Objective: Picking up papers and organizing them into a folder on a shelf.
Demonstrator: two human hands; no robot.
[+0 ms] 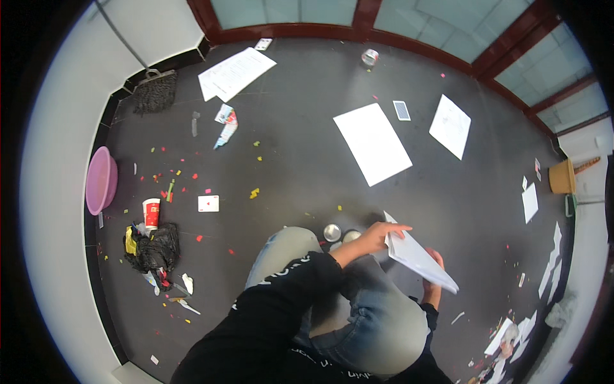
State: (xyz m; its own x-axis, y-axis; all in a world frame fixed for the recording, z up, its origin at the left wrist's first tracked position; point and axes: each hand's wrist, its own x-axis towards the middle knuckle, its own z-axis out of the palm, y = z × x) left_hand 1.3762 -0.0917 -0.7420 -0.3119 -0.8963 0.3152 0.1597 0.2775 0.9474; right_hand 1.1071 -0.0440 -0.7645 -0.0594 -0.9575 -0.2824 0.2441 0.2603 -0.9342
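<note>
Over my bent right knee I hold a stack of white paper sheets [419, 257], tilted on edge. My left hand [377, 237] grips its upper left end, fingers over the top edge. At the lower right end, my right hand [435, 278] is closed around the far side of the stack, its fingers partly hidden by the paper. Just left of my left hand, two round metal cans [332, 232] stand on the floor between my knees. Ahead of the stack, a large white sheet [373, 144] lies flat on the dark floor.
A playing card [401, 111] and another sheet [449, 127] lie ahead right. At the left are a pink basin [102, 181], a red paper cup [151, 213], a black plastic bag [157, 249] and a mop [155, 91]. Coloured scraps dot the floor. A yellow-brown bin [562, 176] stands far right.
</note>
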